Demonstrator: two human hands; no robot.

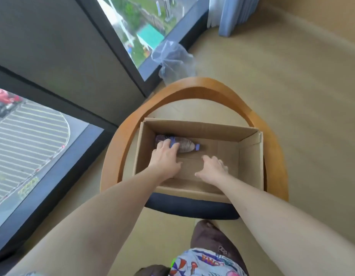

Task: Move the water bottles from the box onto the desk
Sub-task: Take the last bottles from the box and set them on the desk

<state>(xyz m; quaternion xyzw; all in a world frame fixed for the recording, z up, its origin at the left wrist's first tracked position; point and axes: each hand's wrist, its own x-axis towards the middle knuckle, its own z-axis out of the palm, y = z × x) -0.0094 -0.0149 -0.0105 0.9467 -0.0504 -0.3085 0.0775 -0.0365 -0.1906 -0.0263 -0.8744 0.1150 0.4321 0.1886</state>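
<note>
An open cardboard box (250, 154) stands on the seat of a wooden chair. One clear water bottle (185, 145) with a purple label and purple cap lies on its side at the box's far left, cap pointing right. My left hand (165, 156) is inside the box with its fingers curled over the bottle's labelled middle. My right hand (213, 166) hovers in the middle of the box with fingers spread, holding nothing. The desk is out of view.
The chair (200, 86) has a curved wooden back and a dark seat cushion. A clear plastic bag (173, 60) lies on the floor beyond it, by the window. Tall windows run along the left; beige floor lies to the right. My legs are at the bottom.
</note>
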